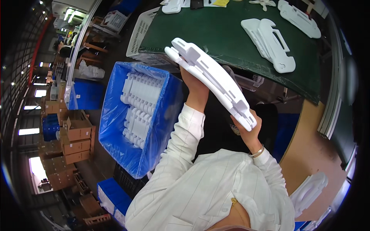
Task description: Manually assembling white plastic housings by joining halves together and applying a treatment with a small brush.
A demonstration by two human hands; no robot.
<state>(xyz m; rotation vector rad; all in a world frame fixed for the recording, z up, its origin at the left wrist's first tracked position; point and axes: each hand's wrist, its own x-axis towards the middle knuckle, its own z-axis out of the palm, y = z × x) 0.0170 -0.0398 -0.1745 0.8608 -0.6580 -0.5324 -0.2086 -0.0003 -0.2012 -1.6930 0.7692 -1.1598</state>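
Note:
A long, curved white plastic panel (212, 75) is held up edge-on between my hands, above the table's near edge. It looks like two layers lying together, with slots along the side. My left hand (194, 84) grips it from below near its far left end; most of those fingers are behind the panel. My right hand (250, 129) is closed around the near right end. To the left stands a blue bin (111, 134) lined with clear plastic, where similar white plastic parts (140, 92) lie in two rows.
On the green table (227, 29) rest white panels with handle-like openings (271, 44) and another panel (300, 19) at the far right. A white crate (140, 32) stands beside the table. Cardboard boxes (77, 131) are stacked far left; a brown board (308, 142) lies at right.

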